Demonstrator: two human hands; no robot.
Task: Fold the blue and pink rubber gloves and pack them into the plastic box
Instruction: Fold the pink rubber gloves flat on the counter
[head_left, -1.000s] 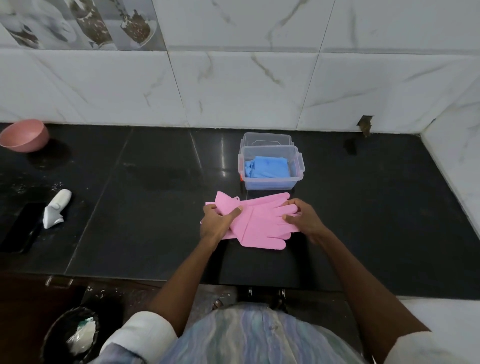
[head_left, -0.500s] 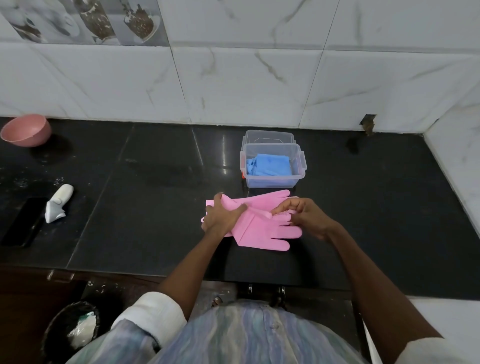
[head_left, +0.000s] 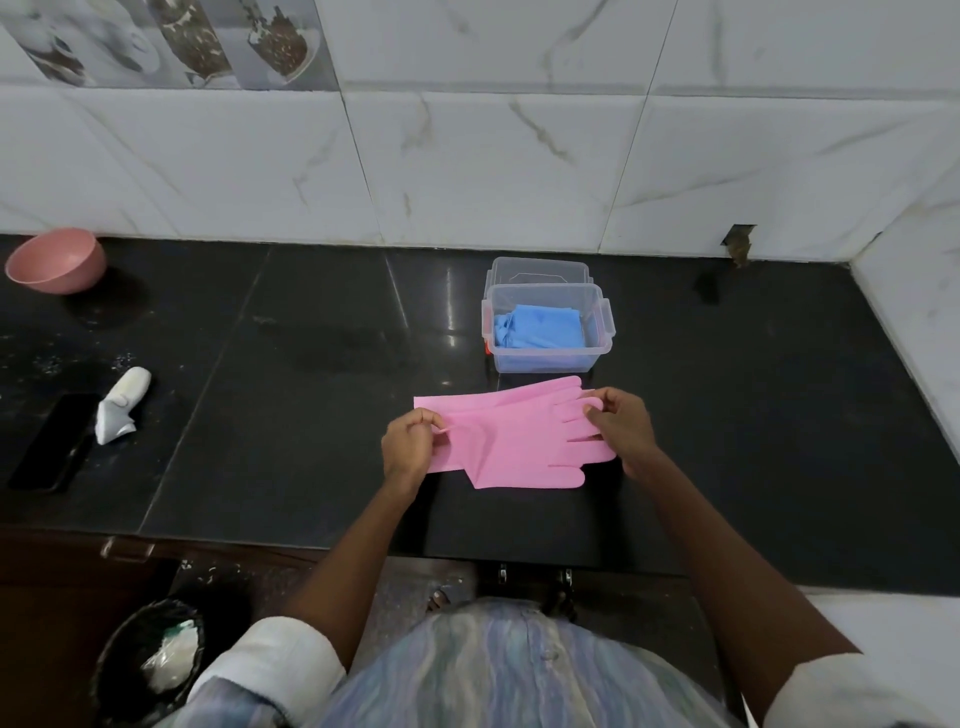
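On the black counter (head_left: 311, 415), both hands' fingers (head_left: 597, 410) pinch flat pink gloves (head_left: 514, 441) at cuff and fingertips.

A black polished stone counter (head_left: 322, 374) runs along the white tiled wall. Near its centre lie the pink gloves (head_left: 511, 441), flat and overlapping, cuffs toward 9 o'clock, fingers toward 3 o'clock. Just beyond them, at 12 o'clock, stands the clear plastic box (head_left: 548, 332) with its lid (head_left: 539, 270) behind it. Far off at 10 o'clock sits a pink bowl (head_left: 56, 260). At 9 o'clock lie a white crumpled object (head_left: 120, 405) and, beside it, a black phone (head_left: 52, 441).
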